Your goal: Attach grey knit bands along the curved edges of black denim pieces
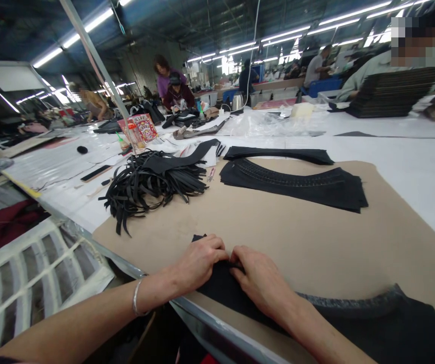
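Note:
A large black fabric piece (387,328) with a curved, greyish edge lies along the table's front edge. My left hand (202,259) pinches its upper edge near the left end, fingers bent and pressed together. Just to the right, my right hand (257,275) grips the same edge between thumb and fingers, and the two hands almost meet. The fabric at the fingertips is partly hidden. Beyond my hands lies a stack of curved black pieces (293,184) with a stitched-looking band. Behind it is a narrower black stack (278,153).
A tan sheet (338,242) covers the worktop. Black strips (152,184) are heaped at the left, beside small red-handled snips (211,174). A slanted metal pole (96,65) rises behind them. A white slatted rack (43,278) stands below left. Co-workers and a dark stack (395,93) are farther back.

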Demonstrator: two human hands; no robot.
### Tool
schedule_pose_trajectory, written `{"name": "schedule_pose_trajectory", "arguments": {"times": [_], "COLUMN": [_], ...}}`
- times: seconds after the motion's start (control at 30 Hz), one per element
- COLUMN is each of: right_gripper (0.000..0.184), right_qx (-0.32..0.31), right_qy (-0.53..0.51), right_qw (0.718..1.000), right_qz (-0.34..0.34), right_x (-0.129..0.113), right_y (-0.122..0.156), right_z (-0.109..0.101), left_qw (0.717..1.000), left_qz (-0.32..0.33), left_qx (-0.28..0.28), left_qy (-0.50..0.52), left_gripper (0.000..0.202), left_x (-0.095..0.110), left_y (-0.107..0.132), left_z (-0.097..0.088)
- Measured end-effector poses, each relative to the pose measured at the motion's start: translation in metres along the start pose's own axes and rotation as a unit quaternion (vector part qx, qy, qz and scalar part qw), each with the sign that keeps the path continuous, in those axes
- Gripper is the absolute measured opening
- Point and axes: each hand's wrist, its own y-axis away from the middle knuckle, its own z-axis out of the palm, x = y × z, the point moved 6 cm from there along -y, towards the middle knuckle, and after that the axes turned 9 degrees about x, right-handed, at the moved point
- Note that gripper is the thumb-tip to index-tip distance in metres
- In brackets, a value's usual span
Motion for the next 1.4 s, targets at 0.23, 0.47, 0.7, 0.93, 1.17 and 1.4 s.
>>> {"name": "schedule_pose_trajectory", "arguments": {"times": [0.23,0.47,0.7,0.93,1.17,1.4], "right_gripper": [0.012,0.013,0.019,0.021,0.02,0.023], "right_qx": [-0.01,-0.016,-0.034,-0.032,-0.02,-0.003], "right_qy": [-0.019,-0.018,-0.029,-0.052,-0.066,-0.038], "right_qw": [0.999,0.998,0.997,0.995,0.994,0.991], "right_qz": [-0.034,-0.056,-0.067,-0.082,-0.088,-0.13], "right_x": [0.004,0.008,0.01,0.022,0.03,0.034], "right_y": [0.008,0.017,0.028,0.041,0.05,0.056], "right_z": [-0.004,-0.005,-0.007,-0.012,-0.018,-0.018], "left_qw": [1.0,1.0,1.0,0.999,0.999,0.996], "left_qz": [-0.01,-0.017,-0.014,0.016,0.009,0.008], "left_qx": [0.017,0.016,0.004,0.014,0.034,0.092], "left_qy": [0.019,0.016,-0.016,-0.044,-0.037,-0.011], "left_gripper": [0.041,0.046,0.049,0.052,0.053,0.04], "left_x": [-0.003,0.004,0.012,0.017,0.017,0.035], "left_y": [0.01,0.016,0.021,0.028,0.029,0.017], "left_z": [0.004,0.001,0.0,0.002,0.004,0.005]}}
